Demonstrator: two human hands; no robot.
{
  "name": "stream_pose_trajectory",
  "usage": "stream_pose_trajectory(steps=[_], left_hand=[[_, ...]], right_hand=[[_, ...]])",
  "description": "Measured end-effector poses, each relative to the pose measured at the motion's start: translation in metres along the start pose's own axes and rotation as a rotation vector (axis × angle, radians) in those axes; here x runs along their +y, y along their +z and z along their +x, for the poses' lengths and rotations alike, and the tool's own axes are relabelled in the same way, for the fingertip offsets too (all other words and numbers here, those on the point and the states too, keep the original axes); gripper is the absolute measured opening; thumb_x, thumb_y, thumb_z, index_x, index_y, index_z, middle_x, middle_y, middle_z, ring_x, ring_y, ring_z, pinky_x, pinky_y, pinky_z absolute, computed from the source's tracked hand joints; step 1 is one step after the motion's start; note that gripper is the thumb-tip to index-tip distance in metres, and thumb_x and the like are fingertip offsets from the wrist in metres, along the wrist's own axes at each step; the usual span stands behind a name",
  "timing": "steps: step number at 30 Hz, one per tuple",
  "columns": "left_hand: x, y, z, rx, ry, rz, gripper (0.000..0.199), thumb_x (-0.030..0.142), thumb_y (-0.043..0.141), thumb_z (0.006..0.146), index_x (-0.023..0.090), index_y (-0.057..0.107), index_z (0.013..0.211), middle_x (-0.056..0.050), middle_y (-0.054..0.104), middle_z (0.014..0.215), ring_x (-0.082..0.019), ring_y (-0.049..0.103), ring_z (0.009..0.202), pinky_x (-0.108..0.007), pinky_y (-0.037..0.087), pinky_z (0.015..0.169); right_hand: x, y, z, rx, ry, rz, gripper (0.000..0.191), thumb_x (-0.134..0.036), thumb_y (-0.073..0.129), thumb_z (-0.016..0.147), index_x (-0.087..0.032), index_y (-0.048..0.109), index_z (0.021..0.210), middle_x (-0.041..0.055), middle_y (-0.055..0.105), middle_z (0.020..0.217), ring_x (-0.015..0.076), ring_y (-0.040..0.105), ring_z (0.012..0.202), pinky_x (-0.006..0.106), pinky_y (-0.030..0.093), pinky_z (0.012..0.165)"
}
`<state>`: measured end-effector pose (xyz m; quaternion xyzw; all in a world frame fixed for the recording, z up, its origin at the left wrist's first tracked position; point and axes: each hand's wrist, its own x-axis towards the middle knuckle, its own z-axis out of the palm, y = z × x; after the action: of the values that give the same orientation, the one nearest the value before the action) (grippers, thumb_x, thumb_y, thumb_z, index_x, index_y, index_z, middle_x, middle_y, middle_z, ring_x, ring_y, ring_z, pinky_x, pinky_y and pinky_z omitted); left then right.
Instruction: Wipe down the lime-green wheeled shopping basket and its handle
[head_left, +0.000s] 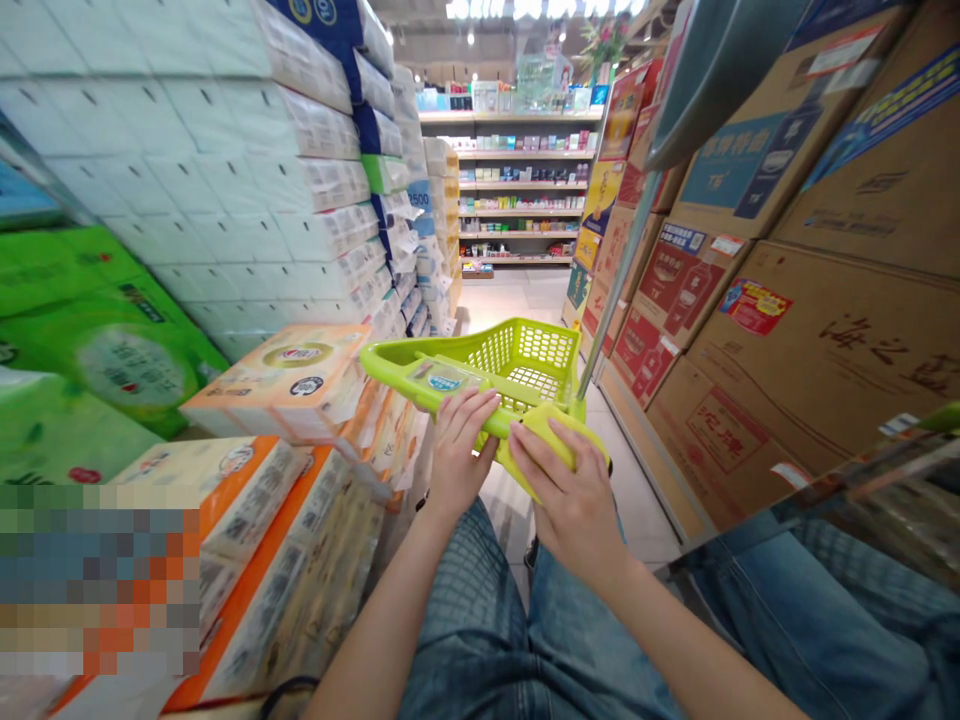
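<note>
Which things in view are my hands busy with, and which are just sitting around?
In use:
- Green basket, left hand on its rim
- Yellow cloth, under your right hand against the basket

Just around:
- Stacked white packs, left
- Orange-and-white pack, left
- Cardboard boxes, right
- Stocked shelves, ahead

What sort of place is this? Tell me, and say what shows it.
Most likely a supermarket or similar shop: small goods fill the shelves at the far end, boxes are stacked high on the right, and a green shopping basket is in front.
</note>
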<state>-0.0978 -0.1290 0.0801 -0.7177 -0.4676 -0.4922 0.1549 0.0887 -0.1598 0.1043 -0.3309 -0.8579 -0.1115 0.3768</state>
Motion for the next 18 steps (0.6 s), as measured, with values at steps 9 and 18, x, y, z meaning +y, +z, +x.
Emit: stream_pose_trajectory(steps=[9, 18], left_hand=[[-0.002, 0.005, -0.003, 0.012, -0.008, -0.003, 0.04, 0.021, 0.056, 0.093, 0.023, 0.054, 0.133, -0.008, 0.066, 0.13, -0.025, 0.052, 0.132, -0.052, 0.03, 0.118], [-0.003, 0.0, 0.0, 0.018, 0.003, -0.024, 0.033, 0.021, 0.049, 0.097, 0.022, 0.057, 0.129, -0.009, 0.067, 0.128, -0.023, 0.052, 0.132, -0.051, 0.034, 0.116]], right_hand=[[0.019, 0.001, -0.013, 0.202, 0.129, 0.104, 0.066, -0.006, 0.04, 0.092, -0.025, 0.032, 0.155, 0.0102, 0.052, 0.147, 0.0305, 0.041, 0.135, 0.058, 0.042, 0.107], [-0.032, 0.009, 0.033, -0.073, 0.122, -0.14, 0.051, -0.011, 0.051, 0.091, -0.021, 0.053, 0.141, 0.0042, 0.054, 0.147, 0.0332, 0.042, 0.129, 0.051, 0.04, 0.103]])
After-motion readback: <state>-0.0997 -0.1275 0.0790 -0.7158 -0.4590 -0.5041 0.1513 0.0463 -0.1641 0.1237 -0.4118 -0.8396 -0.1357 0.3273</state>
